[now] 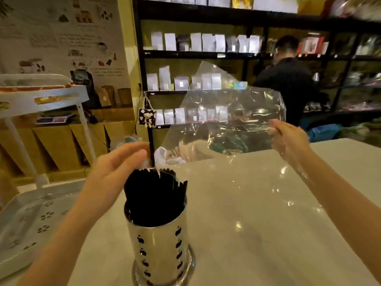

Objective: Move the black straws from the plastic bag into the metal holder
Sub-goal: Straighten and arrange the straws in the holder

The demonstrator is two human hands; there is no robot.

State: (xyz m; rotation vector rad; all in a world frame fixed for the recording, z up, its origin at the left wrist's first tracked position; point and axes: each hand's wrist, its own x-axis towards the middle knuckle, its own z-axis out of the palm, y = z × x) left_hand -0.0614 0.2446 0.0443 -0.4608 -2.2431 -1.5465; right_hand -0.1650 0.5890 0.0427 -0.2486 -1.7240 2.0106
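Note:
A perforated metal holder [162, 246] stands on the pale table near its front edge, packed with black straws [154, 195]. One black straw [152, 147] sticks up above the bundle. My left hand [115, 168] is at the bundle's top left, fingers curled by that straw and a bit of plastic. A clear plastic bag [226, 112] is lifted in the air above the table, looking empty. My right hand [288, 139] grips the bag's right edge.
A white perforated tray [26, 223] lies at the left, under a white rack [41, 96]. The table edge [340, 142] runs behind the bag. Dark shelves [195, 54] with white pouches fill the background, where a person in black [288, 79] stands.

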